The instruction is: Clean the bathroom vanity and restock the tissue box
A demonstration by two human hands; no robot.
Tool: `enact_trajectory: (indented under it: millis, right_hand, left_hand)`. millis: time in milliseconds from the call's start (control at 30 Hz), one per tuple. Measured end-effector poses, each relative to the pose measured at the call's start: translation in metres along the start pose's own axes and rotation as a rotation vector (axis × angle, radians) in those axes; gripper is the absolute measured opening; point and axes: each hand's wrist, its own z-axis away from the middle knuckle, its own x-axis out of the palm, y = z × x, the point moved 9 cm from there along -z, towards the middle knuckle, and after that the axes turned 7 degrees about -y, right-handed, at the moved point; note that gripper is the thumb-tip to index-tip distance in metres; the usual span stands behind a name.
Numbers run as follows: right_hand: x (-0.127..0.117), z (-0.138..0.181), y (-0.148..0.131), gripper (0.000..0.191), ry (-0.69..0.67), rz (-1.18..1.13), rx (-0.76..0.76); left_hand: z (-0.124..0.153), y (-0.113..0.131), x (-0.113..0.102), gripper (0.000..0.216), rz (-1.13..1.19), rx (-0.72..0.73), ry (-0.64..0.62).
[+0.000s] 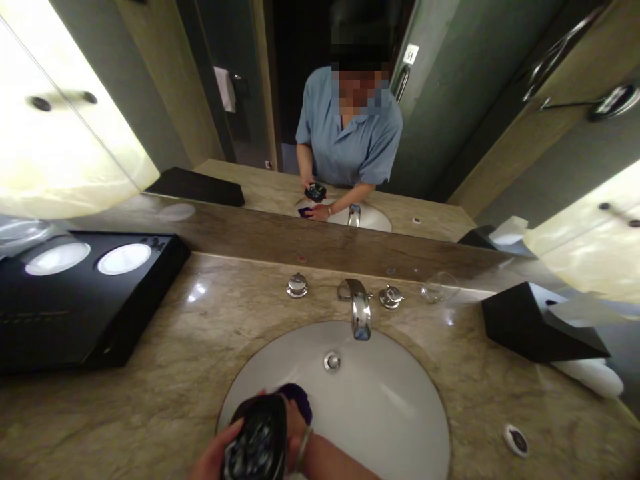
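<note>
In my left hand, at the bottom, is a black oval object with a shiny, pale-patterned face; its kind is unclear. My fingers grip its left side. Just behind and to the right of it, my right hand holds a dark purple cloth low over the left part of the white sink. The black object hides most of the right hand's fingers. The mirror reflects both hands with these things. A chrome faucet rises behind the sink.
Two round knobs, left and right, flank the faucet. A black tray stands on the left of the marble counter. At right are a clear glass, a black tissue box and a small white-edged oval item.
</note>
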Motion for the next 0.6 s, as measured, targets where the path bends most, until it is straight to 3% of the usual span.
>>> enact_trajectory:
  millis: [67,133,233,300,400,467,567,600]
  right_hand:
    - [0.009,0.052,0.039,0.047,-0.082,0.069,0.164]
    - [0.001,0.106,0.09,0.044,-0.117,0.129,0.406]
    - [-0.033,0.161,0.142,0.054,0.001,0.106,0.651]
    - [-0.064,0.176,0.157,0.045,0.249,-0.014,0.696]
    - [-0.095,0.18,0.169,0.037,0.573,-0.314,0.707]
    - [-0.099,0.174,0.176,0.045,0.6,-0.374,0.772]
    - [-0.089,0.166,0.178,0.049,0.468,-0.084,0.919]
    - [-0.08,0.162,0.179,0.057,0.385,0.019,0.95]
  left_hand:
    - [-0.044,-0.005,0.061,0.036,-0.027,-0.051,-0.22]
    - [-0.093,-0.02,0.11,0.031,-0.085,-0.106,-0.35]
    - [-0.157,-0.051,0.152,0.036,-0.177,-0.224,-0.418]
    - [-0.183,-0.065,0.162,0.048,-0.248,-0.28,-0.429]
    - [-0.198,-0.071,0.165,0.049,-0.352,-0.297,-0.41]
    - [-0.199,-0.07,0.164,0.036,-0.441,-0.269,-0.364]
    - [-0.2,-0.062,0.167,0.008,-0.578,-0.122,-0.263]
    - [-0.201,-0.059,0.169,0.009,-0.61,-0.057,-0.232]
